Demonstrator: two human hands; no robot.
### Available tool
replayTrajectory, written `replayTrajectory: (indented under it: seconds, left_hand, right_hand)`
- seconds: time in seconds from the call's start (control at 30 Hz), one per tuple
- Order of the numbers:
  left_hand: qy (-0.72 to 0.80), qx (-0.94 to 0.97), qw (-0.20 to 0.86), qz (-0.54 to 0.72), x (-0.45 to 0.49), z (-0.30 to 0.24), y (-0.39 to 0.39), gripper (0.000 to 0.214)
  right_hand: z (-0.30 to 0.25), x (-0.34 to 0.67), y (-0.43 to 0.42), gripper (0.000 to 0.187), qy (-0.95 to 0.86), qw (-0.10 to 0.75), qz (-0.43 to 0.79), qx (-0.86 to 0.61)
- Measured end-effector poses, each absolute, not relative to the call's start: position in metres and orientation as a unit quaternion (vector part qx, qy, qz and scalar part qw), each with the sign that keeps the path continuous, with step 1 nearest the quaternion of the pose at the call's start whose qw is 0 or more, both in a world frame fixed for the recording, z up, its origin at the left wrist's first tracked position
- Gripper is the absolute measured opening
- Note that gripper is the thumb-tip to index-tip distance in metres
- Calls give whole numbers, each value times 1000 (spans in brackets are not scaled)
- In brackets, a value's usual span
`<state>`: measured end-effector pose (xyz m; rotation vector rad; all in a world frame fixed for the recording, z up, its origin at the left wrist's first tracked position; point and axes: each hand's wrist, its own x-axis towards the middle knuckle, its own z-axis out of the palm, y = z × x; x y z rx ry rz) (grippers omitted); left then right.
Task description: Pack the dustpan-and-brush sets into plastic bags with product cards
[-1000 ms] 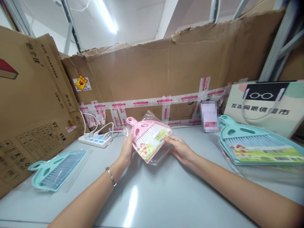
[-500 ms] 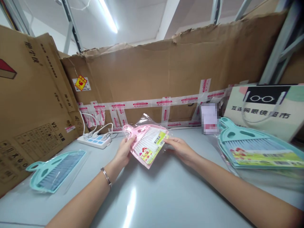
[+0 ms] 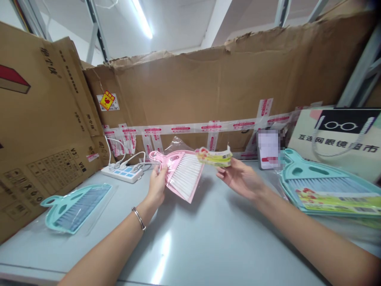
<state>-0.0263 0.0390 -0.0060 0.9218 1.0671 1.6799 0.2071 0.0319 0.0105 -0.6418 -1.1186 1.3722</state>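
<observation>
Raised over the table, a pink dustpan and brush set [image 3: 181,171] in a clear plastic bag [image 3: 176,145] is gripped near its handle by my left hand [image 3: 157,184]. White bristles face me, fanned across the pan. My right hand [image 3: 241,178] pinches a yellow-green printed card label [image 3: 214,157], which is curled and apart from the bristles. The label's left end overlaps the set's upper right corner in view. A metal bangle [image 3: 138,219] circles my left wrist.
A bagged turquoise dustpan set [image 3: 77,208] lies at left; other labelled turquoise sets [image 3: 333,182] lie at right. Behind stand a white power strip [image 3: 122,173], a phone [image 3: 268,149], a paper bag [image 3: 339,139] and a tall cardboard wall [image 3: 184,95]. A big carton [image 3: 44,131] borders the left.
The label has come off the front of the pink set and moved up and right in my right hand. My left hand still holds the set. The camera view has shifted slightly.
</observation>
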Motion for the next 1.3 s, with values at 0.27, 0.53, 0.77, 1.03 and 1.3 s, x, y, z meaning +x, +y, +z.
replayTrajectory:
  seconds: [0.27, 0.53, 0.77, 1.03, 1.3]
  left_hand:
    - [417, 411, 443, 679, -24, -10, 38, 36]
    - [397, 431, 451, 673, -8, -5, 26, 44]
    - [376, 451, 480, 652, -2, -5, 19, 43]
    - [405, 417, 514, 631, 0, -12, 19, 53]
    - [435, 345, 610, 565, -2, -6, 19, 26]
  right_hand:
    - [6, 196, 17, 36, -612, 221, 675, -348]
    - [-3, 179, 21, 29, -555, 374, 605, -432]
    - [-1, 170, 18, 28, -413, 533, 582, -454]
    - [-6, 170, 23, 26, -314, 615, 565, -451]
    - [7, 164, 12, 33, -331, 648, 573, -376]
